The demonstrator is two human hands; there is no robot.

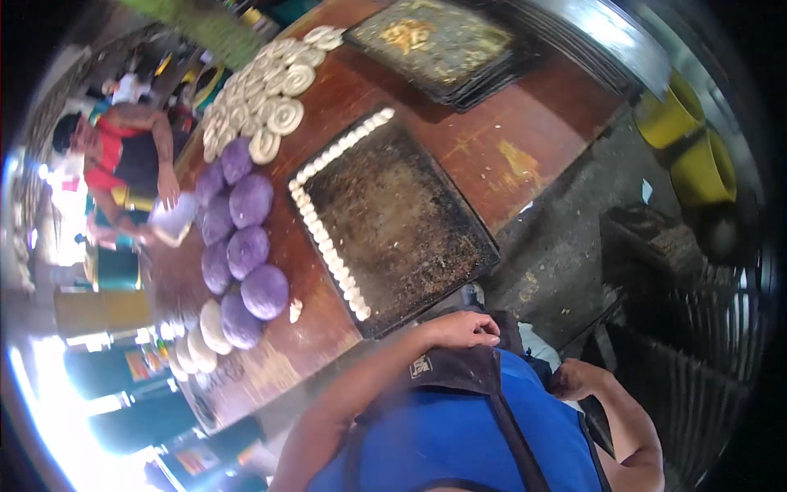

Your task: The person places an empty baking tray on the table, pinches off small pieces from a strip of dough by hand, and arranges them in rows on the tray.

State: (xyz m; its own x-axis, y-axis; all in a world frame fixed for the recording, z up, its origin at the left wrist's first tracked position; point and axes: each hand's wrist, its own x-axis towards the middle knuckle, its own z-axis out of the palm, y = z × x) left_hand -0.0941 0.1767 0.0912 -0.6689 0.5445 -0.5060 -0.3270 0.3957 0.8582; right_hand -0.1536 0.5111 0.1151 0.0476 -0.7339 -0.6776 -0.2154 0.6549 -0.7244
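Observation:
My left hand (465, 330) is at my waist, fingers curled, against the dark apron (459, 369) over my blue shirt. What its fingers hold, if anything, is hidden. Lower on my right side, my right hand (576, 380) is closed beside dark cloth, and its fingertips cannot be made out. Just beyond my left hand lies a dark, worn baking tray (393, 221) on the wooden table. Small pale dough pieces (326, 243) line its left side, with another row (344, 146) along its far edge. Neither hand touches the tray or the dough.
Purple dough balls (249, 251), pale dough balls (215, 326) and coiled dough rolls (284, 116) cover the wooden table (311, 287) to the left. Stacked trays (434, 49) stand at the far side. Yellow buckets (703, 168) are at right. A person in red (123, 156) works across the table.

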